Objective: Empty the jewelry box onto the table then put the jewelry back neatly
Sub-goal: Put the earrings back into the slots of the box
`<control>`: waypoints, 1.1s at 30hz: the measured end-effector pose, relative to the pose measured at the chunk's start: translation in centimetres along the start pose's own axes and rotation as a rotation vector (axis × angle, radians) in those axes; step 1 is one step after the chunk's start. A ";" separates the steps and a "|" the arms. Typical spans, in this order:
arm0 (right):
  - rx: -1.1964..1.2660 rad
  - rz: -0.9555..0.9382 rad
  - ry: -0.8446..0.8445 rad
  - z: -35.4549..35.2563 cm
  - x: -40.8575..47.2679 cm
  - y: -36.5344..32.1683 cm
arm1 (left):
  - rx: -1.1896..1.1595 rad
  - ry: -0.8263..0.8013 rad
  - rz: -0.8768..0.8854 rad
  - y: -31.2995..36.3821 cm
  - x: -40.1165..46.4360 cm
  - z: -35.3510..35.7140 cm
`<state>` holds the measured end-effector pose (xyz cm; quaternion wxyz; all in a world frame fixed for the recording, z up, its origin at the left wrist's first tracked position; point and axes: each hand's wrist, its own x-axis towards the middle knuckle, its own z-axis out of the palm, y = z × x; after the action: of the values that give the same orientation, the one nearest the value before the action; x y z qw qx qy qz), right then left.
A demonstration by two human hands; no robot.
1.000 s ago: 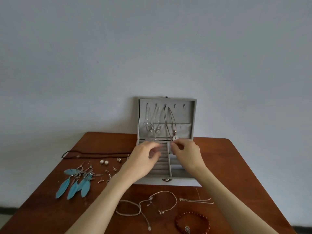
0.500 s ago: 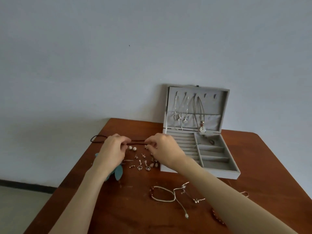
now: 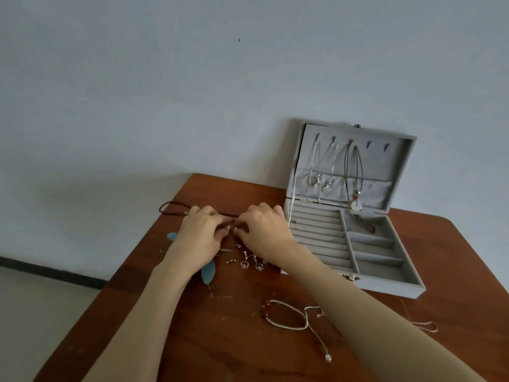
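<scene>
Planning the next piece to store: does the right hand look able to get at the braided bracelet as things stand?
Probably yes. The braided bracelet lies uncovered on the table beside the right forearm; the right hand, now busy among small earrings, need only draw back.

One camera sits on the person's head. It looks forward and down at the brown wooden table from close by. The table fills the bottom, with a pale wall behind it.

Both hands have closed together over small earrings.

Wooden table — pale wall behind
</scene>
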<state>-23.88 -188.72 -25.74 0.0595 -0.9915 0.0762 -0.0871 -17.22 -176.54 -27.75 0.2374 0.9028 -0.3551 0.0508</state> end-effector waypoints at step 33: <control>0.971 0.559 0.222 -4.4 -3.5 13.1 | -0.244 0.168 0.220 10.9 3.8 2.6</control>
<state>-29.88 -201.51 -23.76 0.5207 -0.7774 0.2929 -0.1967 -21.79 -187.04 -24.82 0.3669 0.8156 -0.4342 0.1082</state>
